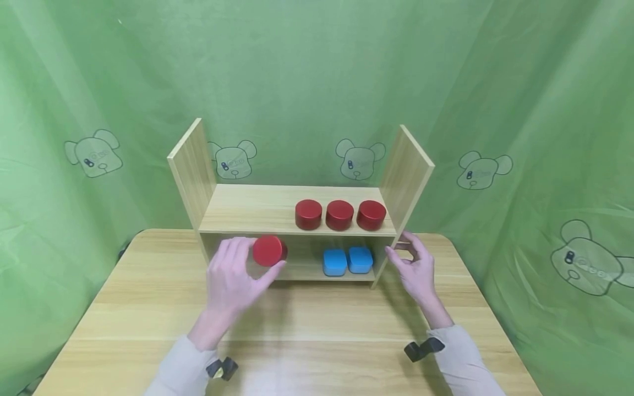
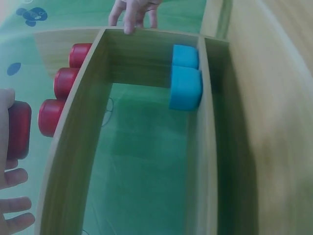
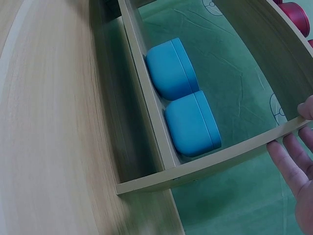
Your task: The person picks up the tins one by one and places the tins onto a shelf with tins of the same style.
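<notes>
In the head view my left hand point(image 1: 233, 275) holds a round red tin point(image 1: 269, 251) in front of the wooden shelf's left half. The same tin point(image 2: 18, 129) shows at the left edge of the left wrist view, between thumb and fingers. My right hand point(image 1: 416, 267) grips the edge of the shelf's right side panel point(image 3: 225, 155), thumb on the inner face and fingers outside. On the upper board point(image 1: 247, 212), three more red tins point(image 1: 339, 215) stand in a row toward the right. Two blue square tins point(image 3: 193, 125) sit side by side on the lower board, near that panel.
The two-tier shelf stands on a wooden table point(image 1: 317, 352), its tall side panels point(image 1: 190, 165) rising above the upper board. Behind and around the table hangs a green curtain point(image 1: 307, 82) with printed bear heads. A black strap piece point(image 1: 424, 349) sits at the right wrist.
</notes>
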The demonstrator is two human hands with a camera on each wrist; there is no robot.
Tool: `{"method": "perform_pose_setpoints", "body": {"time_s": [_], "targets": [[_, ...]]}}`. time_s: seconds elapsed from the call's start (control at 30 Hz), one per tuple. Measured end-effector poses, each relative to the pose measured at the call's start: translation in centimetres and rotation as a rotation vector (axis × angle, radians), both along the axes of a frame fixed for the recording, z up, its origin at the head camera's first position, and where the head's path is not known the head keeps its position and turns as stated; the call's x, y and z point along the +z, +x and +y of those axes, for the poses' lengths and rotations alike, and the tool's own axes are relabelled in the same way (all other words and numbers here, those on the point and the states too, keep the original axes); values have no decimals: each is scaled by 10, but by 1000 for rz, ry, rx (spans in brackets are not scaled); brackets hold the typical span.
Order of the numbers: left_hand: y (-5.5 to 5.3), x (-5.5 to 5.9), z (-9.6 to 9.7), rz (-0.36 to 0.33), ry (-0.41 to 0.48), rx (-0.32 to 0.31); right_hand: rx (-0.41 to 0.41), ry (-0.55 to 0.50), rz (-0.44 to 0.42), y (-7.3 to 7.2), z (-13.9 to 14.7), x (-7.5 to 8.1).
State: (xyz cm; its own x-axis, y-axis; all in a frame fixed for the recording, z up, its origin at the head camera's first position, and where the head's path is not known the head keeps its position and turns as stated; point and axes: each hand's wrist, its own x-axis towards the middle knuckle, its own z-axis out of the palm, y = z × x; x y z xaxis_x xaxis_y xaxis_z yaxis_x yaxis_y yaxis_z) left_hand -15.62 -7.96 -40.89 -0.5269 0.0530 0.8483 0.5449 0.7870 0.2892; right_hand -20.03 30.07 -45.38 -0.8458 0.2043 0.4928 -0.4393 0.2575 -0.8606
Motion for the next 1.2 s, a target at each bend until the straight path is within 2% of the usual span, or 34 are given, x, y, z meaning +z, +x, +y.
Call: {"method": "perform_pose_setpoints", "body": {"time_s": [0.3, 0.6, 1.2], "targets": [[-13, 15, 0, 72, -15, 15, 6, 10, 0, -1, 1, 0], [-30, 25, -2, 107, -36, 54, 9, 11, 1, -1, 2, -1], [-51, 29, -5, 25, -94, 58, 6, 12, 3, 0, 1, 0]]}}
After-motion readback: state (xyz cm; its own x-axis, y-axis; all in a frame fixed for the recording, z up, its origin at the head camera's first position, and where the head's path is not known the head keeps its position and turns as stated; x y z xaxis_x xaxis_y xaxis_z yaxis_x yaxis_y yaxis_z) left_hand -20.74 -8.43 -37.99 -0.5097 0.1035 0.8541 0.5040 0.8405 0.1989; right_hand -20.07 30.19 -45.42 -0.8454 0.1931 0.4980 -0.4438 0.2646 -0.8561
